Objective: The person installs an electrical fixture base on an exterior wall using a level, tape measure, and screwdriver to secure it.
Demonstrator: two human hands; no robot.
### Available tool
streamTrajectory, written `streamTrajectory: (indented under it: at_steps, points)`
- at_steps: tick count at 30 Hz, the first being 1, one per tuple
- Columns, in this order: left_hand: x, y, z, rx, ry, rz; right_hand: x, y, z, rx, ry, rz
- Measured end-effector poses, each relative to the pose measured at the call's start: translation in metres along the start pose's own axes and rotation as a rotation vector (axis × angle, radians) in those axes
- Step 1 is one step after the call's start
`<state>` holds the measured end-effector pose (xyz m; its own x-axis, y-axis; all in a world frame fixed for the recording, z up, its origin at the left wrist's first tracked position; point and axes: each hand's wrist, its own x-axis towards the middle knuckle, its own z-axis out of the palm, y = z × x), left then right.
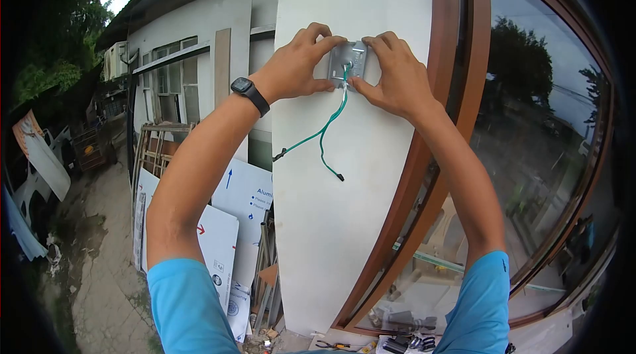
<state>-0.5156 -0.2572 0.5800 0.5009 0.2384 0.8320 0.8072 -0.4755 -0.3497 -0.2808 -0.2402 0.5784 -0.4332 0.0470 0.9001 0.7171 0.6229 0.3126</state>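
A grey metal electrical box rests against the white wall panel at upper centre. My left hand grips its left side, with the thumb at the lower corner and the fingers at the upper one. On the opposite side my right hand holds the box's right edge, its thumb near the bottom by the wires. Green wires come out through the box and hang down below it, splitting into two ends with dark tips. A black watch sits on my left wrist. The back of the box is hidden.
The white wall panel stands beside a brown-framed glass door. Lower left, printed aluminium sheets and wooden frames lean by a wall. Pliers and other tools lie low at the bottom. A concrete path runs along the left.
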Motion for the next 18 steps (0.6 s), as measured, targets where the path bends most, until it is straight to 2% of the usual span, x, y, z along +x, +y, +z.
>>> streamTrajectory:
  at_steps: [2, 8, 18]
  points:
    - [0.001, 0.000, -0.002, -0.020, -0.020, -0.019, -0.010, -0.002, -0.001, -0.126, 0.014, -0.092]
    - [-0.003, -0.003, 0.003, -0.039, 0.012, -0.005, -0.003, -0.005, -0.003, -0.190, -0.065, -0.052]
    - [-0.005, -0.007, 0.004, -0.039, 0.036, -0.017, -0.009, 0.005, 0.002, -0.198, -0.022, -0.073]
